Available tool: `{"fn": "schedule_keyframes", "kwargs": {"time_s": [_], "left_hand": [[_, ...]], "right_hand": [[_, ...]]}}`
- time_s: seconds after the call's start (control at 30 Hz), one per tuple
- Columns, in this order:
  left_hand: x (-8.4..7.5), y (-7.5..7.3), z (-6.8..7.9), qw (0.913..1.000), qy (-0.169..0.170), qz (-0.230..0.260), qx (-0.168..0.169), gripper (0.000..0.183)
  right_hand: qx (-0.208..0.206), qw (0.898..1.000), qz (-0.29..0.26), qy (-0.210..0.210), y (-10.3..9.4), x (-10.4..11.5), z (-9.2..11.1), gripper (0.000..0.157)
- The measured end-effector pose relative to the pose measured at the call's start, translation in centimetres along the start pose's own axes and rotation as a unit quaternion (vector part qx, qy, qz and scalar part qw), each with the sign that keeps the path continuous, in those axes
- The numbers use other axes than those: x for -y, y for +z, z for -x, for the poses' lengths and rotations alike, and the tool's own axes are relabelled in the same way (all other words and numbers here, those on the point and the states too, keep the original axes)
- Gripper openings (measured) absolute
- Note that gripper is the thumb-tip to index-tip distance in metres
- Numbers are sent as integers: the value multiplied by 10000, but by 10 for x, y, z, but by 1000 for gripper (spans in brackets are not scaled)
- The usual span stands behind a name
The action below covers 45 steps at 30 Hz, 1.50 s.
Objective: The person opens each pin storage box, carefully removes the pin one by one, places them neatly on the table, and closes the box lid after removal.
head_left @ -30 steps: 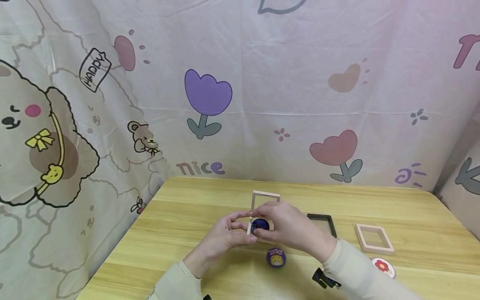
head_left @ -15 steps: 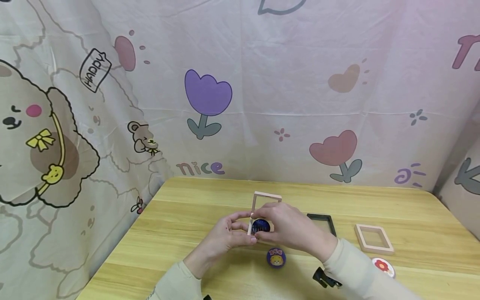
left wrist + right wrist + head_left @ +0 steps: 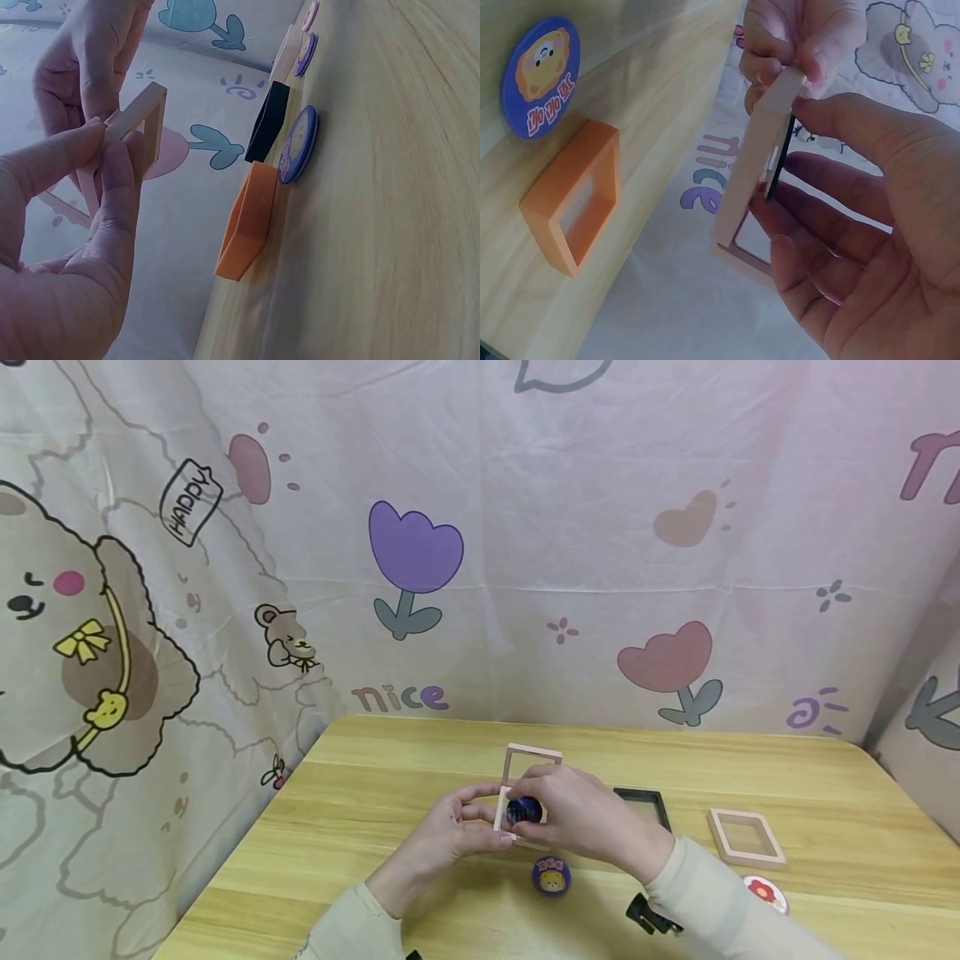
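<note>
My left hand (image 3: 461,827) pinches the left edge of a pale pink hinged display frame (image 3: 534,749) between thumb and fingers. The frame is unfolded, one panel standing up behind the other, and is held above the table. With my right hand (image 3: 585,814) I pinch a dark blue round badge (image 3: 523,811) by its rim, close against the front panel's window. Seen edge-on in the right wrist view, the badge (image 3: 781,159) is a thin dark disc beside the frame (image 3: 754,150). My right fingers hide the frame's right side in the head view.
A blue bear badge (image 3: 552,878) lies on the table below my hands. An orange frame (image 3: 251,217) stands near it, hidden in the head view. Rightward are a black frame (image 3: 641,794), another pale pink frame (image 3: 750,857) and a white badge with a red flower (image 3: 767,890).
The dark blue badge has shifted slightly right and turned, showing a fuller circle. The frame's front panel faces the head camera a little more. Both hands keep nearly the same place.
</note>
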<state>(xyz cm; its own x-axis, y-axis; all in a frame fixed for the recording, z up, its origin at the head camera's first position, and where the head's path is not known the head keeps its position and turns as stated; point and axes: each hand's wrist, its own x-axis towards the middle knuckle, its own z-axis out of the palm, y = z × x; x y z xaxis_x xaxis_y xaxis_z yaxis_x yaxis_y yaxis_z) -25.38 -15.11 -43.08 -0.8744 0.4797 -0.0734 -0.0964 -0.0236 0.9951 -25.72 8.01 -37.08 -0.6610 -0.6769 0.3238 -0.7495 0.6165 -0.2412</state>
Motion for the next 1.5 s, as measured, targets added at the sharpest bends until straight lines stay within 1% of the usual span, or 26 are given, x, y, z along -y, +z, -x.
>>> {"fn": "schedule_keyframes", "kwargs": {"time_s": [0.17,0.33,0.5,0.67,0.83,0.97,1.1,1.27,1.33,1.5], "left_hand": [[1,-1,0,10000,36,0,79,76],[2,-1,0,9999,38,-18,120,75],[2,0,1,9999,45,-11,136,73],[2,0,2,10000,23,7,86,73],[2,-3,5,10000,40,13,-9,78],[0,-11,8,9999,121,30,-117,81],[-4,-23,13,9990,134,-50,-425,83],[-11,-41,17,9964,190,-248,-782,84],[-13,-47,18,9955,228,-306,-865,84],[-14,-60,23,9938,252,-337,-1030,84]], "right_hand": [[87,9998,108,-116,-2,-1,1,16],[188,9998,61,-103,-2,-1,1,17],[152,9998,21,-161,-2,-1,3,17],[96,9997,-30,-237,-3,0,4,18],[51,9994,-126,-317,-5,1,5,20],[-3,9992,-127,-368,-7,1,6,19],[8,9991,-179,-395,-5,2,7,19],[160,9988,-298,-368,4,4,6,21],[229,9985,-360,-346,7,6,4,22],[317,9976,-389,-472,16,14,1,23]]}}
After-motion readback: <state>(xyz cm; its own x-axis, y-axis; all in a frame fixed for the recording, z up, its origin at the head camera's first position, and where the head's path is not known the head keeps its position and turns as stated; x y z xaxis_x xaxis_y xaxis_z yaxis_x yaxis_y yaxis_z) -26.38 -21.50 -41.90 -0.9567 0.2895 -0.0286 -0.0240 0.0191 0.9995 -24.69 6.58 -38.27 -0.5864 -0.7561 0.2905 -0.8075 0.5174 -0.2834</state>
